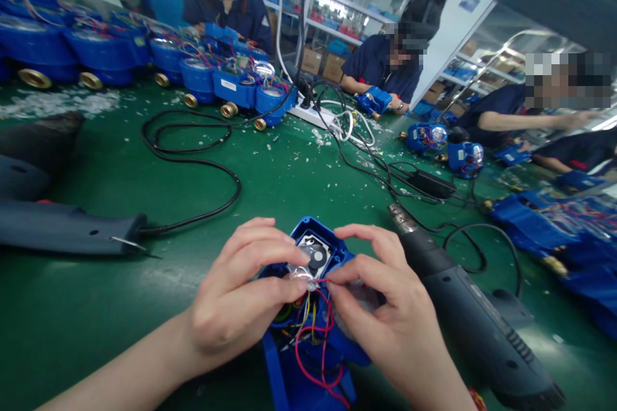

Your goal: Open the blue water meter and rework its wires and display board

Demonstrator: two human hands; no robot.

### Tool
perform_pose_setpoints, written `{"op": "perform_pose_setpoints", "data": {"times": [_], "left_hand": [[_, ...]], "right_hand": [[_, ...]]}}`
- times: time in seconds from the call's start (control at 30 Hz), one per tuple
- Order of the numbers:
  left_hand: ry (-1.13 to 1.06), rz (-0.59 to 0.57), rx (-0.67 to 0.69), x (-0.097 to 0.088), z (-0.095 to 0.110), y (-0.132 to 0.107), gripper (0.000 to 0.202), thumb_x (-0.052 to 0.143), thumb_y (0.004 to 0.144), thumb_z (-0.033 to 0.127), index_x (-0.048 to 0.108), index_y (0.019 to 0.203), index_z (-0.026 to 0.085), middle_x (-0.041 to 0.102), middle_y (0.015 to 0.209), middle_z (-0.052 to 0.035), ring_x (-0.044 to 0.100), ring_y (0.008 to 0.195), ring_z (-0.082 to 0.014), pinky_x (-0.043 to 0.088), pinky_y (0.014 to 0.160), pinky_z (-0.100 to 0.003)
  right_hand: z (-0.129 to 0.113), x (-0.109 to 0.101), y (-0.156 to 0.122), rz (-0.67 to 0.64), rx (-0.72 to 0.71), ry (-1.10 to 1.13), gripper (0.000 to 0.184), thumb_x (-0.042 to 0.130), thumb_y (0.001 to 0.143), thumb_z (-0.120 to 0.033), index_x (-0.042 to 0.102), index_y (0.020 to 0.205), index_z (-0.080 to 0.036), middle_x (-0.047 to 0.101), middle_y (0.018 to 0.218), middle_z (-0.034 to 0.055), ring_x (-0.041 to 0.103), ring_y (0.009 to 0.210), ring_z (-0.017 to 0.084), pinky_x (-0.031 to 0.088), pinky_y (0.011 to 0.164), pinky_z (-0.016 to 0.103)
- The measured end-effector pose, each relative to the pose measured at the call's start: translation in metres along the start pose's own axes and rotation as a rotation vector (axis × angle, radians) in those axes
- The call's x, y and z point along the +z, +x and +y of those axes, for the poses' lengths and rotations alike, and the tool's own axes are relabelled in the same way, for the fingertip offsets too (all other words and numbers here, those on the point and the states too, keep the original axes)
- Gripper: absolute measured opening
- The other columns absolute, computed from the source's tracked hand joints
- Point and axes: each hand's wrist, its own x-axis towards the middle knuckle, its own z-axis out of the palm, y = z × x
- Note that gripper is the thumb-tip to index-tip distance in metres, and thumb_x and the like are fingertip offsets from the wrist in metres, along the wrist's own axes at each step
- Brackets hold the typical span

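Observation:
In front of me on the green table sits a blue plastic housing (308,226), uncovered, with a round black part in a white frame (317,255) inside it. Red, yellow and white wires (313,329) loop out over its near side. My left hand (245,282) pinches a small clear, shiny plastic piece (303,275) between thumb and finger. Close beside it, my right hand (385,289) has thumb and index finger closed on a red wire (322,280) that runs to the clear piece. Part of the housing is hidden behind both hands.
A heat gun (472,308) lies to the right, and a dark corded tool (72,225) lies at the left. Black cables (193,154) cross the table to a white power strip (311,112). Several blue meter-like units (106,51) line the back. Co-workers (385,64) sit opposite.

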Motion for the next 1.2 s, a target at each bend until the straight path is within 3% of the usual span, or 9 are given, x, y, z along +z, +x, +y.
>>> {"op": "perform_pose_setpoints", "data": {"times": [0.2,0.33,0.5,0.7,0.87,1.0,1.2], "left_hand": [[0.056,-0.020,0.056,-0.003,-0.002,0.002,0.025,0.068,0.078,0.002,0.065,0.079,0.028,0.069,0.088,0.0037,0.060,0.083,-0.0153,0.052,0.094,-0.038],[0.033,-0.028,0.035,-0.001,-0.003,0.002,0.027,0.065,0.079,0.001,0.065,0.084,0.028,0.064,0.096,0.0018,0.059,0.089,-0.0163,0.050,0.095,-0.038],[-0.071,-0.130,-0.114,0.002,-0.006,0.002,0.031,0.064,0.083,0.003,0.067,0.100,0.028,0.060,0.112,-0.0021,0.056,0.106,-0.0195,0.050,0.091,-0.035],[-0.306,-0.270,-0.407,0.007,-0.009,0.007,0.018,0.057,0.092,0.017,0.069,0.098,0.029,0.058,0.122,-0.0014,0.053,0.119,-0.0191,0.041,0.100,-0.033],[-0.352,-0.371,-0.538,0.007,-0.011,0.019,0.013,0.058,0.089,0.024,0.071,0.091,0.024,0.061,0.109,-0.0046,0.055,0.111,-0.0232,0.039,0.097,-0.037],[-0.390,-0.333,-0.634,0.006,-0.015,0.022,0.016,0.058,0.086,0.030,0.072,0.081,0.022,0.058,0.099,-0.0051,0.054,0.103,-0.0253,0.038,0.095,-0.041],[-0.569,-0.116,-0.861,-0.004,-0.028,0.020,0.018,0.062,0.080,0.032,0.072,0.074,0.019,0.054,0.109,-0.0081,0.051,0.115,-0.0269,0.033,0.105,-0.040]], "right_hand": [[0.000,0.000,0.000,-0.002,0.007,0.020,0.016,0.060,0.081,-0.010,0.066,0.076,-0.023,0.058,0.119,0.0029,0.049,0.116,0.022,0.040,0.095,0.040],[0.000,0.001,0.000,0.015,0.015,0.031,0.015,0.061,0.081,-0.010,0.066,0.075,-0.023,0.058,0.119,0.0022,0.048,0.116,0.022,0.039,0.096,0.040],[-0.001,0.003,0.001,0.058,0.037,0.046,0.012,0.061,0.083,-0.012,0.065,0.078,-0.023,0.060,0.116,0.0023,0.050,0.114,0.021,0.040,0.094,0.039],[0.005,0.002,0.009,0.079,0.060,0.070,0.010,0.061,0.083,-0.017,0.067,0.078,-0.023,0.063,0.111,0.0028,0.054,0.110,0.022,0.041,0.092,0.039],[0.010,0.000,0.019,0.004,0.125,0.200,0.010,0.062,0.083,-0.020,0.067,0.075,-0.022,0.064,0.109,0.0030,0.058,0.106,0.020,0.043,0.089,0.035],[0.016,0.005,0.034,-0.026,0.135,0.284,0.009,0.064,0.081,-0.023,0.068,0.073,-0.022,0.065,0.108,0.0036,0.059,0.105,0.020,0.042,0.093,0.036],[0.024,0.028,0.079,-0.143,0.043,0.385,0.010,0.066,0.078,-0.026,0.070,0.070,-0.020,0.066,0.101,0.0061,0.063,0.097,0.020,0.044,0.090,0.036]]}}
